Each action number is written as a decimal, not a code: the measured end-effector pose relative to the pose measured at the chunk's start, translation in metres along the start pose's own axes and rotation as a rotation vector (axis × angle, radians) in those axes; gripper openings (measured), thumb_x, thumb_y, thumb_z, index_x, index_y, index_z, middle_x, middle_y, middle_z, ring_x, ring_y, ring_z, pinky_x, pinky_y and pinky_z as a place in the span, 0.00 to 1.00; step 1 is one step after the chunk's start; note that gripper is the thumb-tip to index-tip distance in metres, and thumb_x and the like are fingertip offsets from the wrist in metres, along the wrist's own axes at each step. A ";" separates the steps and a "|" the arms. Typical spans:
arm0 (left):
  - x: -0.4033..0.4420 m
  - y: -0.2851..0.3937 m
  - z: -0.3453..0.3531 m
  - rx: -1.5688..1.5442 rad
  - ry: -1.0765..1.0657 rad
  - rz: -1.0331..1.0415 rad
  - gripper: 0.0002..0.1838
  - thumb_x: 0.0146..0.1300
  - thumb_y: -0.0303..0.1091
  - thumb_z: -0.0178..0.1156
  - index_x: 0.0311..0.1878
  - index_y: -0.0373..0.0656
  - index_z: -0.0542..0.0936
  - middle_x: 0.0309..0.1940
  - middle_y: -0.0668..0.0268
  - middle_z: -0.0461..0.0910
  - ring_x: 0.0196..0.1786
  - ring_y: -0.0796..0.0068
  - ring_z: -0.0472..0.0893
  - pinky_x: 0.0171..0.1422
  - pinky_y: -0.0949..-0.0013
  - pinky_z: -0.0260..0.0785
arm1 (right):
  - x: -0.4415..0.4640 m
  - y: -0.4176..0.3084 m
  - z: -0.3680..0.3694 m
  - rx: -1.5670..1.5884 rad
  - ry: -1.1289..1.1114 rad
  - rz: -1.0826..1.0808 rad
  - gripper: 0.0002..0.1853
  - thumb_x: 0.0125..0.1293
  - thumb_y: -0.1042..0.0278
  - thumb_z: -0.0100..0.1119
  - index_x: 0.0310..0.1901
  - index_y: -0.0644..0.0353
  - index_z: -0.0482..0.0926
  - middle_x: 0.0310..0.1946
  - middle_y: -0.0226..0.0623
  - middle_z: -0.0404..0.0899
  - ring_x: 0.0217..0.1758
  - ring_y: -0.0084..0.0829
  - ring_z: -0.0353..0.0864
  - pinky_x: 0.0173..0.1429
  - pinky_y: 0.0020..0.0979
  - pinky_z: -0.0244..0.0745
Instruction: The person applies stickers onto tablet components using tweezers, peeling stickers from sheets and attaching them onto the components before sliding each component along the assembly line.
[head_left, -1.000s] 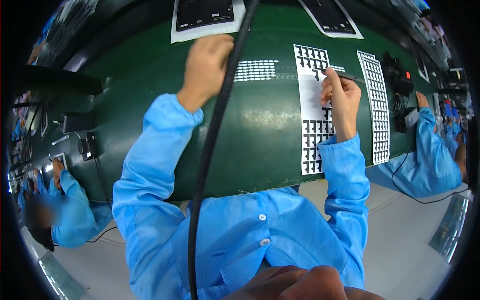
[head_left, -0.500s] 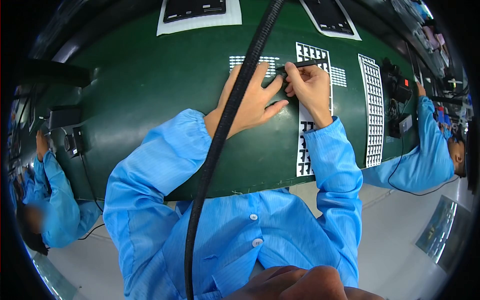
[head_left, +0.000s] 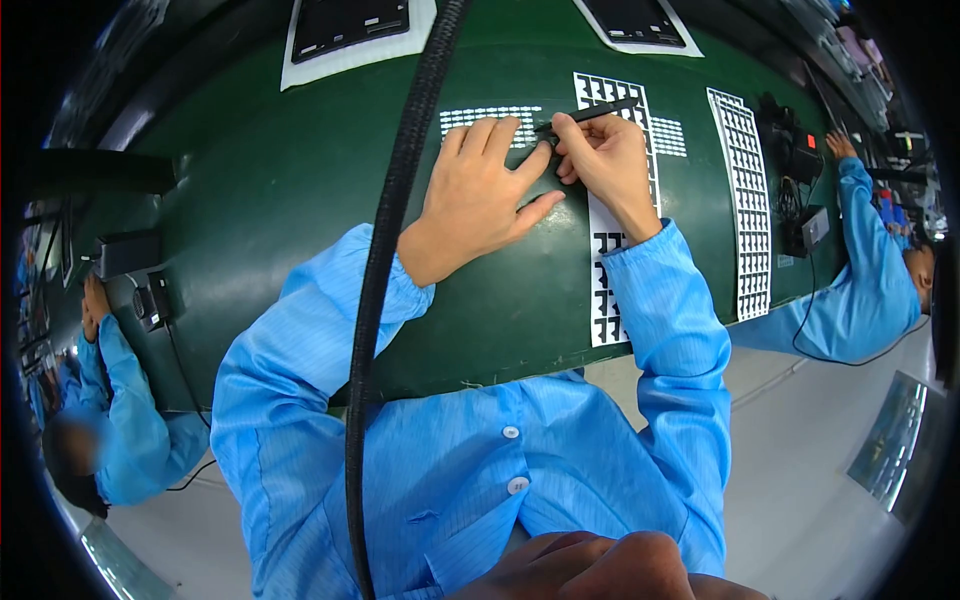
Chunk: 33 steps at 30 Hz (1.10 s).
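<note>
My left hand (head_left: 482,190) lies on the green table with its fingers spread, the fingertips over the lower edge of a sheet of small white labels (head_left: 490,115). My right hand (head_left: 608,165) pinches a black pen-like tool (head_left: 603,110), whose tip points left at the labels, close to my left index finger. Beneath my right hand and sleeve runs a white strip with black shapes (head_left: 608,270), partly hidden. More small white labels (head_left: 668,137) show just right of that strip. Whether anything sits on the tool's tip is too small to tell.
Black panels on white foam (head_left: 350,25) (head_left: 635,22) lie at the far edge. Another patterned strip (head_left: 745,200) is at the right, beside black adapters (head_left: 805,160). A black cable (head_left: 395,200) crosses the view. Co-workers (head_left: 125,420) (head_left: 870,290) sit on both sides.
My left hand has come down from the upper left onto the table beside the labels. My right hand has moved left with the tool, from the patterned strip to the labels.
</note>
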<state>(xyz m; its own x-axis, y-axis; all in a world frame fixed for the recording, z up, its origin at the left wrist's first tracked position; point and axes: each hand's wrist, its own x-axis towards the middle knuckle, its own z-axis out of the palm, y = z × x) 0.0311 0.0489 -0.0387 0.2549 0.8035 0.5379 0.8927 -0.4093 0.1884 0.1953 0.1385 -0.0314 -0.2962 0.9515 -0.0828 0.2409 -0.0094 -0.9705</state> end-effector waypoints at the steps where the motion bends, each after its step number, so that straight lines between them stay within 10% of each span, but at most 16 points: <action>1: 0.000 0.000 0.000 0.001 0.001 0.002 0.25 0.59 0.53 0.67 0.54 0.47 0.84 0.54 0.53 0.76 0.56 0.55 0.74 0.57 0.56 0.66 | 0.000 0.000 0.000 -0.002 0.000 -0.011 0.18 0.67 0.63 0.67 0.35 0.75 0.81 0.24 0.39 0.82 0.19 0.22 0.80 0.22 0.22 0.75; 12: 0.001 0.001 -0.002 0.007 0.009 0.014 0.25 0.60 0.53 0.67 0.54 0.47 0.84 0.54 0.53 0.76 0.55 0.55 0.75 0.57 0.55 0.66 | 0.001 -0.013 -0.010 0.173 -0.024 0.041 0.18 0.68 0.62 0.66 0.33 0.75 0.82 0.22 0.39 0.82 0.18 0.24 0.80 0.22 0.25 0.77; 18: 0.009 -0.005 -0.003 -0.052 0.052 -0.010 0.23 0.62 0.50 0.65 0.56 0.46 0.82 0.54 0.55 0.77 0.55 0.56 0.75 0.58 0.57 0.67 | 0.005 -0.025 -0.081 0.258 0.315 -0.092 0.18 0.66 0.60 0.68 0.35 0.72 0.83 0.23 0.38 0.81 0.17 0.25 0.80 0.21 0.24 0.74; 26: 0.132 -0.063 0.052 -0.050 -0.107 -0.380 0.24 0.66 0.56 0.59 0.38 0.41 0.88 0.28 0.57 0.86 0.37 0.51 0.85 0.43 0.53 0.76 | 0.013 0.034 -0.106 0.305 0.571 -0.157 0.17 0.68 0.63 0.66 0.32 0.73 0.82 0.22 0.39 0.80 0.15 0.23 0.76 0.18 0.23 0.71; 33: 0.206 -0.115 0.142 -0.202 -0.283 -0.634 0.26 0.63 0.57 0.58 0.44 0.42 0.88 0.42 0.52 0.87 0.43 0.51 0.86 0.52 0.54 0.75 | 0.013 0.034 -0.105 0.228 0.551 -0.137 0.16 0.67 0.65 0.67 0.31 0.73 0.81 0.23 0.40 0.81 0.16 0.24 0.77 0.17 0.24 0.70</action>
<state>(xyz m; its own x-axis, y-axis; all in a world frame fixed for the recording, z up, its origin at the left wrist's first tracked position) 0.0339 0.3228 -0.0661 -0.1784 0.9828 0.0468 0.8219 0.1227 0.5563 0.2969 0.1832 -0.0418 0.2260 0.9672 0.1161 0.0123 0.1164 -0.9931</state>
